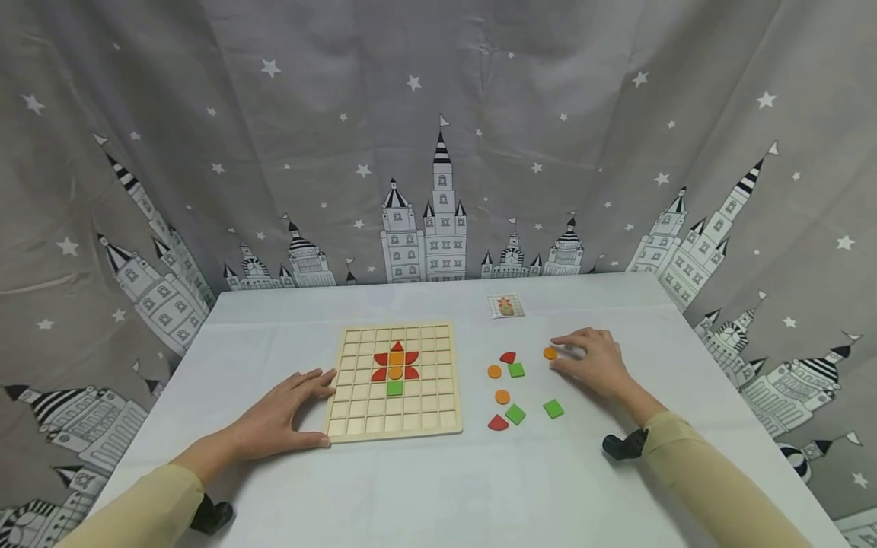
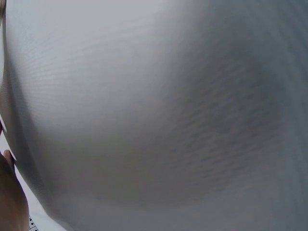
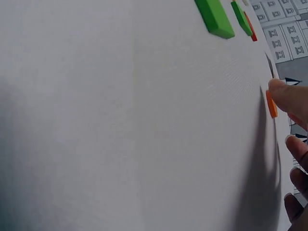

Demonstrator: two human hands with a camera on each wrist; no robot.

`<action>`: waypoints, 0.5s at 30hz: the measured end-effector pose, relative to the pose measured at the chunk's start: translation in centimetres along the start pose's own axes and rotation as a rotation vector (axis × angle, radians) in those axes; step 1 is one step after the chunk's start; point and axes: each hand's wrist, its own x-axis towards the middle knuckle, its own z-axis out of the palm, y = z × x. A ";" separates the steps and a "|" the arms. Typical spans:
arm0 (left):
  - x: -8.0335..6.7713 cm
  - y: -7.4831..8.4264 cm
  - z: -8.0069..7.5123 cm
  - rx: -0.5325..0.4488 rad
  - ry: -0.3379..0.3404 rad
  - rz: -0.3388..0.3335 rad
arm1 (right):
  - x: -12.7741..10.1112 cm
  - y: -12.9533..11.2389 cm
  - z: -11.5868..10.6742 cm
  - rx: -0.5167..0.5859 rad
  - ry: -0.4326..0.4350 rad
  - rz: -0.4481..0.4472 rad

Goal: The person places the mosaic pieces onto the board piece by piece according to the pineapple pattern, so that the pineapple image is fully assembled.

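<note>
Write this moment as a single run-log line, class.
left hand: open, resting at wooden grid board edge | right hand: fingertip touching orange disc | board: red-orange flower, green square | table: loose pieces

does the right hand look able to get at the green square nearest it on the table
Probably yes. The right hand rests by an orange disc, and the green square lies loose on the tablecloth just nearer the person, with nothing lying between them.

star-castle curtain (image 1: 438, 152) | white tablecloth (image 1: 425, 487) | pattern card (image 1: 506, 306)
</note>
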 end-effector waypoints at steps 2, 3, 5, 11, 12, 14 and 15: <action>0.0 -0.1 0.0 -0.001 0.002 -0.001 | -0.1 0.2 0.0 0.007 -0.009 0.009; 0.0 -0.1 0.1 -0.001 0.002 -0.001 | -0.2 0.3 0.0 0.010 -0.012 0.013; 0.0 -0.1 0.1 0.003 0.004 0.001 | -0.2 0.3 0.0 0.011 -0.019 0.016; -0.1 -0.2 0.1 -0.001 0.007 0.003 | -0.2 0.5 0.3 0.015 -0.022 0.018; -0.1 -0.2 0.1 0.001 0.008 0.003 | -0.2 0.5 0.4 0.016 -0.022 0.019; -0.2 -0.2 0.0 0.003 0.013 0.004 | -0.1 0.6 0.4 0.020 -0.021 0.019; -0.2 -0.2 0.0 0.003 0.019 0.008 | 0.0 0.6 0.4 0.021 -0.022 0.020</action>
